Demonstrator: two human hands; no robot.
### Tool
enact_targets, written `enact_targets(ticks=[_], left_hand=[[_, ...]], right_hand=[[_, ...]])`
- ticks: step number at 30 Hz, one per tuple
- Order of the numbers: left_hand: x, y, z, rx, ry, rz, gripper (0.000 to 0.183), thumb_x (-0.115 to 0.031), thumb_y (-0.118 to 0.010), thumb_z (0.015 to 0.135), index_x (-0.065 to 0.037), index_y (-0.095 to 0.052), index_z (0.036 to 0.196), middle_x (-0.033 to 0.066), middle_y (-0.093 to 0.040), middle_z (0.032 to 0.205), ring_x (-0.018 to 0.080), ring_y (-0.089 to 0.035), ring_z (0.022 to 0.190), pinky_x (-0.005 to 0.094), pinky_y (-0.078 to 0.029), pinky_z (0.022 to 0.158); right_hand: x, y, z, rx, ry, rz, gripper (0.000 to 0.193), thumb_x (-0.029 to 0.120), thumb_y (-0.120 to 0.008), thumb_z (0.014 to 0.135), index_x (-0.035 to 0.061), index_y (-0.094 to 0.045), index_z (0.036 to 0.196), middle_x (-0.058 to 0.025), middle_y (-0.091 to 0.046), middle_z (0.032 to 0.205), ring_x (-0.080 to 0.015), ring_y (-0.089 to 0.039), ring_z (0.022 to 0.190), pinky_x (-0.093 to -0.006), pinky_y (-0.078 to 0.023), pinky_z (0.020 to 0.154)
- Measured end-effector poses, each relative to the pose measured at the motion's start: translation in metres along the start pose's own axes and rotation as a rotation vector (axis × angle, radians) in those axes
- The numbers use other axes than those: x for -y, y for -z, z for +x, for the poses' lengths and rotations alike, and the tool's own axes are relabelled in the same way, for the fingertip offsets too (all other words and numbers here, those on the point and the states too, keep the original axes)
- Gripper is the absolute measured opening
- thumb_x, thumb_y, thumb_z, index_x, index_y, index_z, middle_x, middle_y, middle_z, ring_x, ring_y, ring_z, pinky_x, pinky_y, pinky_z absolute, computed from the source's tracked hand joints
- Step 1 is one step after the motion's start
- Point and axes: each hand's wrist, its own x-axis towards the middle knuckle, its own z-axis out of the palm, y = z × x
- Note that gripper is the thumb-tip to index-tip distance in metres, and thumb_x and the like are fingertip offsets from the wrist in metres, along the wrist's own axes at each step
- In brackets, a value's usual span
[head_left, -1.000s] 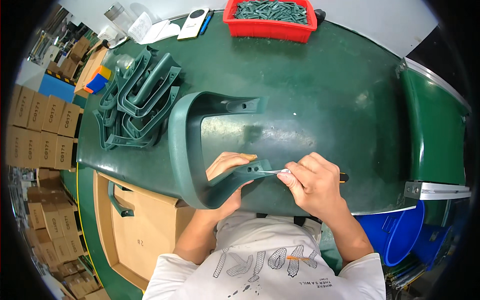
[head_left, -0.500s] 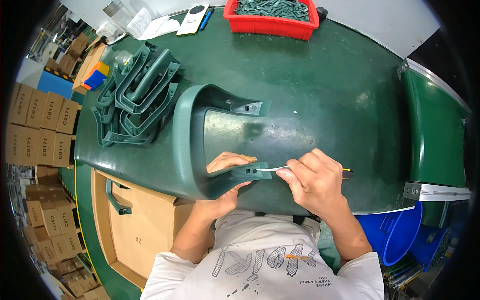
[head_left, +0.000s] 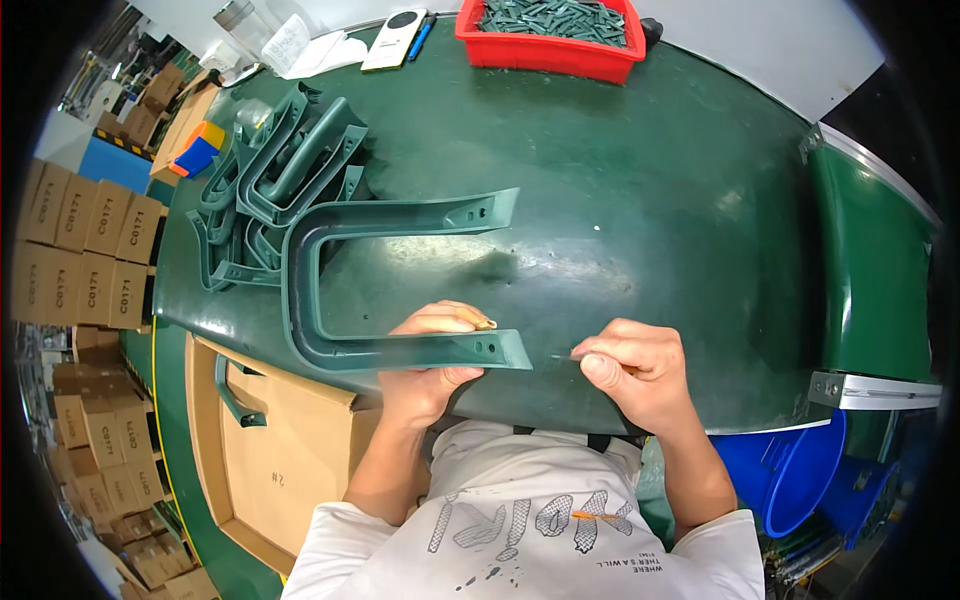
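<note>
My left hand [head_left: 418, 396] is closed round the near arm of a green plastic U-shaped part [head_left: 300, 285], fingers over the far side and thumb on the near side. A tan covering shows on one of its fingertips. The part's open ends point right, and each end has small holes. My right hand [head_left: 642, 368] is closed in a pinch to the right of the near end, apart from it. From its fingers juts the thin blade of a knife [head_left: 562, 356]; the handle is hidden in the hand. Behind the part lies a pile of similar green parts [head_left: 300, 165].
A red bin [head_left: 550, 58] of small green pieces stands at the back. An open cardboard box [head_left: 300, 470] with one green part sits at lower left. Blue barrels [head_left: 790, 480] and a green conveyor [head_left: 880, 270] are at right. Stacked cartons [head_left: 85, 240] stand far left.
The knife blade has come away from the near end's holes, and my right hand has turned. The U-shaped part has tipped and shifted left in my left hand, its inner channel now showing.
</note>
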Motion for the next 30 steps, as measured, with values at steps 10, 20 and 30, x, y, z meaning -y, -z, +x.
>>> enact_targets(ticks=[10,20,30], left_hand=[[-0.001,-0.003,-0.004,0.003,0.035,-0.059,0.042,-0.02,-0.083,0.066,-0.002,-0.06,0.096,0.0109,-0.063,0.089,0.0259,-0.063,0.085,0.0367,-0.05,0.076],[0.0,-0.009,-0.006,-0.014,0.032,-0.096,0.039,-0.02,-0.081,0.068,0.0,-0.061,0.095,0.0157,-0.066,0.092,0.024,-0.064,0.084,0.0327,-0.051,0.073],[0.0,-0.009,-0.01,0.0,0.042,-0.116,0.04,-0.02,-0.082,0.068,-0.001,-0.06,0.096,0.0131,-0.065,0.09,0.0252,-0.064,0.084,0.0358,-0.05,0.075]], right_hand=[[0.002,-0.007,0.0,0.076,0.04,0.003,0.022,0.02,-0.068,0.083,-0.0013,-0.07,0.078,-0.0059,-0.056,0.058,-0.0125,-0.05,0.05,-0.0259,-0.037,0.046],[0.0,-0.009,0.002,0.03,0.11,-0.027,0.018,0.016,-0.07,0.079,-0.0012,-0.069,0.076,-0.0067,-0.058,0.06,-0.0142,-0.051,0.049,-0.0267,-0.037,0.044],[0.001,-0.014,0.008,-0.028,0.151,-0.132,0.019,0.018,-0.069,0.08,-0.0001,-0.068,0.075,-0.0067,-0.055,0.058,-0.0151,-0.049,0.048,-0.0276,-0.037,0.044]])
